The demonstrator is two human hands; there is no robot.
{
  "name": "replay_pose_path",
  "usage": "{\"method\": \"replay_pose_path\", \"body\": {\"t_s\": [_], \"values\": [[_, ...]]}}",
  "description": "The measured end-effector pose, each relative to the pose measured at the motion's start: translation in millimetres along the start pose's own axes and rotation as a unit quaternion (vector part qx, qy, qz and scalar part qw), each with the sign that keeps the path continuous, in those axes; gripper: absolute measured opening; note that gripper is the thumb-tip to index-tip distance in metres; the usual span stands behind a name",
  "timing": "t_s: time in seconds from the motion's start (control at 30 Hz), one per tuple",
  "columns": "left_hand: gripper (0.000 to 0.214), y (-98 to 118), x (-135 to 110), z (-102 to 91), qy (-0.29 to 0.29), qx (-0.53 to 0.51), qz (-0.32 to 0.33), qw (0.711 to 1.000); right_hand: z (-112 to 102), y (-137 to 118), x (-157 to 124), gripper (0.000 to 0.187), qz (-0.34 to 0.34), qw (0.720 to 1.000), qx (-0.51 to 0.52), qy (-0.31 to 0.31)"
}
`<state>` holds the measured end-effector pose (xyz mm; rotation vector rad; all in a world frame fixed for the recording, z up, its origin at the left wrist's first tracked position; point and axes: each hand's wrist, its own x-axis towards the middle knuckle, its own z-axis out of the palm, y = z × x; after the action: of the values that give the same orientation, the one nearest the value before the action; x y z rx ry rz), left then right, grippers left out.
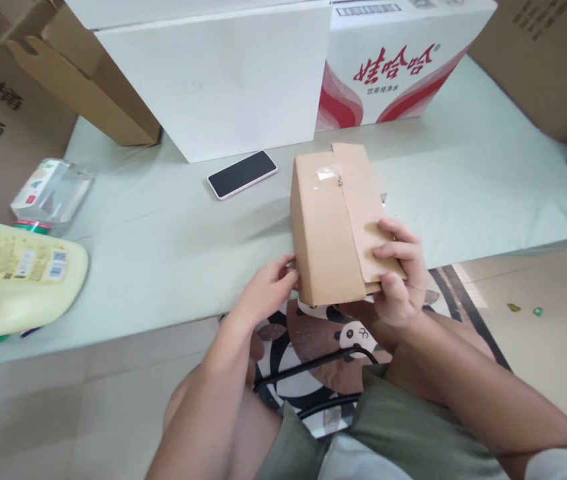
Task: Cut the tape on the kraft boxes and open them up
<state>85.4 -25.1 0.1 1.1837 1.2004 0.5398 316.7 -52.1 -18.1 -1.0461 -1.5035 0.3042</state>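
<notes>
A small brown cardboard box [330,220] rests on the edge of a pale green mattress [173,233], its taped flaps facing up. My right hand [400,273] grips the box's near right corner, fingers curled over the top flap and thumb underneath. My left hand [266,290] touches the box's near left corner with its fingertips, fingers bent against the side.
A phone [242,174] lies face up behind the box. A large white carton [223,80] and a red-and-white printed carton [393,67] stand at the back. A yellow jug [18,277] and a clear plastic bottle [50,193] lie at left. Brown cartons stand at both sides.
</notes>
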Motion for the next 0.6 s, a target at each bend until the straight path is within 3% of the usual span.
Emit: {"method": "replay_pose_path", "body": {"t_s": [0.07,0.2,0.3,0.4,0.5,0.6], "values": [[0.019,0,-1,1.2,0.017,0.100,0.046,0.994,2,-1,2,0.028,0.017,1.000,-0.001,0.010],[0.031,1,-2,0.3,0.118,0.219,0.100,0.963,5,-4,6,0.032,0.035,0.999,-0.010,-0.005],[0.028,-1,2,-3.4,0.207,0.178,0.183,0.944,7,-5,6,0.031,0.034,0.999,-0.011,-0.023],[0.038,-8,6,-7.8,0.255,0.134,0.312,0.905,8,-5,7,0.029,0.033,0.998,0.030,-0.034],[0.050,-13,7,-10.0,0.254,0.135,0.407,0.867,7,-4,4,0.028,0.032,0.995,0.072,-0.057],[0.054,-13,7,-9.4,0.243,0.129,0.448,0.851,5,-6,-4,0.036,0.053,0.991,0.058,-0.112]]}}
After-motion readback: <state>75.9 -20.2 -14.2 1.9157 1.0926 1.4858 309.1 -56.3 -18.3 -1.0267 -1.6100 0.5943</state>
